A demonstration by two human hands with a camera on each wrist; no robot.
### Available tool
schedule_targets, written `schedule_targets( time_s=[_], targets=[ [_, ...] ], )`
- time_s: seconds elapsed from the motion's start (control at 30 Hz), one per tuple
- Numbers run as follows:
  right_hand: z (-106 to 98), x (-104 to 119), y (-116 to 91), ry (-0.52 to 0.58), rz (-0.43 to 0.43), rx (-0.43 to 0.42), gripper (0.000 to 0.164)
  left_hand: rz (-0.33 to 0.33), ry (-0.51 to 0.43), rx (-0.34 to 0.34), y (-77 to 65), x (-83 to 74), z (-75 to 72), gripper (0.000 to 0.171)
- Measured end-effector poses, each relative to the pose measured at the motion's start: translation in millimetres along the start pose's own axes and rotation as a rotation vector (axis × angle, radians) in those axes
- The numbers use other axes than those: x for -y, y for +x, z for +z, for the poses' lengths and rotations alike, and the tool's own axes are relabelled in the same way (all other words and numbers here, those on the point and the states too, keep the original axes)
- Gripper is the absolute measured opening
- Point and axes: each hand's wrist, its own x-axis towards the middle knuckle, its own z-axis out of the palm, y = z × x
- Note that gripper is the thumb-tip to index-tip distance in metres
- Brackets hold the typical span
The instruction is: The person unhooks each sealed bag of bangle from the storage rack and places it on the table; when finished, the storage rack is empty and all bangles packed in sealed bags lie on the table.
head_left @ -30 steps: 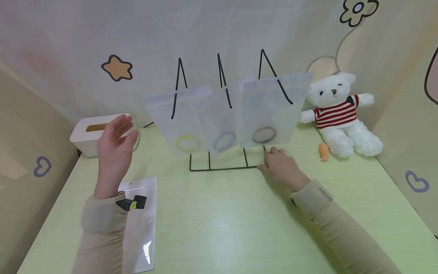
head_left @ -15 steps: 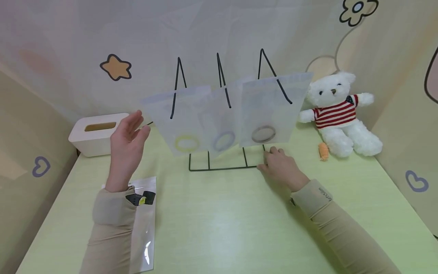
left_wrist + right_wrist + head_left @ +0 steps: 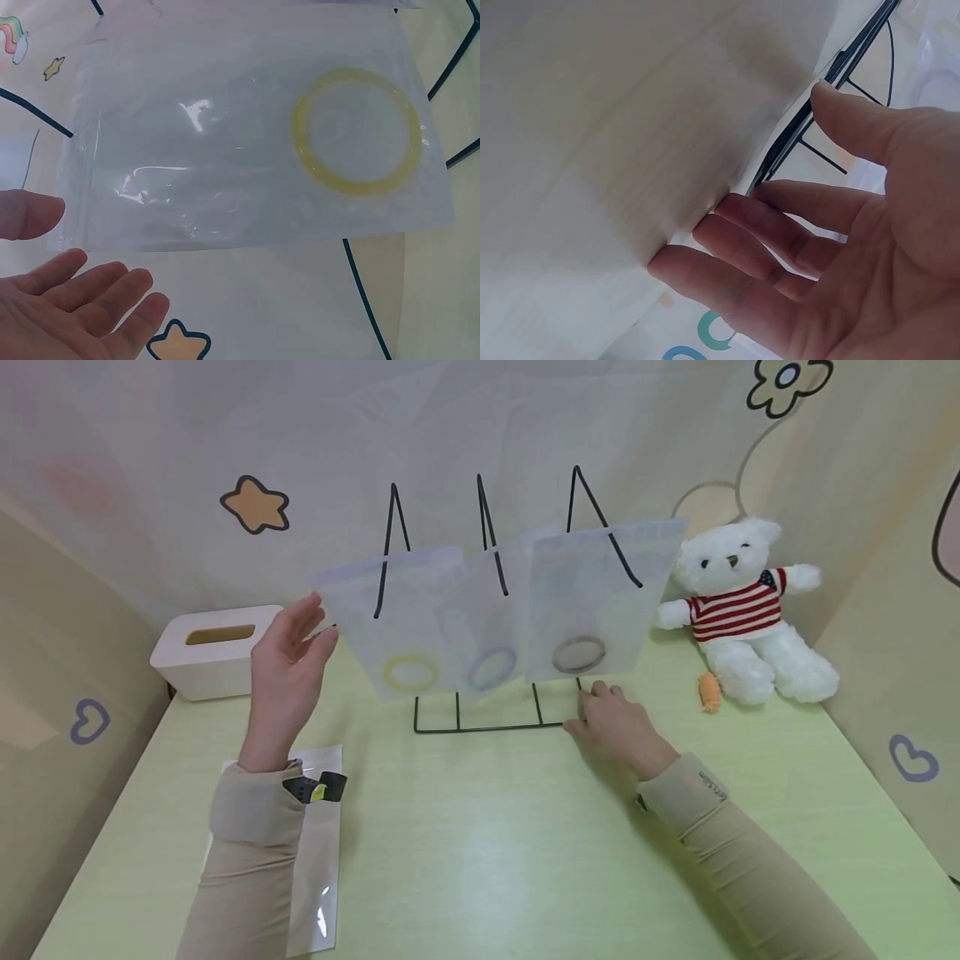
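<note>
A black wire rack (image 3: 495, 728) stands on the table, with three translucent bags on its hooks. The left bag (image 3: 420, 610) holds a yellow ring (image 3: 358, 79), the middle bag (image 3: 487, 622) a purple ring, and the right bag (image 3: 592, 581) a dark greyish ring. Fingers spread, my left hand (image 3: 288, 681) is right at the left bag's outer edge; in the left wrist view, thumb and fingertips are close to that bag's top end. My right hand (image 3: 621, 727) pinches the front right corner of the rack's base, its other fingertips (image 3: 667, 259) against the tabletop.
Under my left forearm lies a flat glossy clear bag (image 3: 321, 860). A white tissue box (image 3: 187, 668) stands at the back left. At the back right sits a white teddy bear (image 3: 731, 610) in a striped shirt, a small orange object (image 3: 708, 692) beside it.
My left hand has moved right, from in front of the tissue box to the left bag's edge. My right hand and the rack have stayed in place.
</note>
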Motion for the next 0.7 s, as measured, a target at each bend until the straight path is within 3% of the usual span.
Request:
schedule_targets(
  time_s=[0.47,0.7],
  targets=[
    [-0.7,1.1,-2.0,-0.013,-0.006,-0.007,0.050,-0.022,0.000,-0.019,-1.2,-7.9,3.3,0.051],
    [-1.7,1.9,-2.7,-0.003,-0.007,-0.008,0.050,0.018,0.004,-0.031,-0.2,-10.9,5.8,0.044]
  ],
)
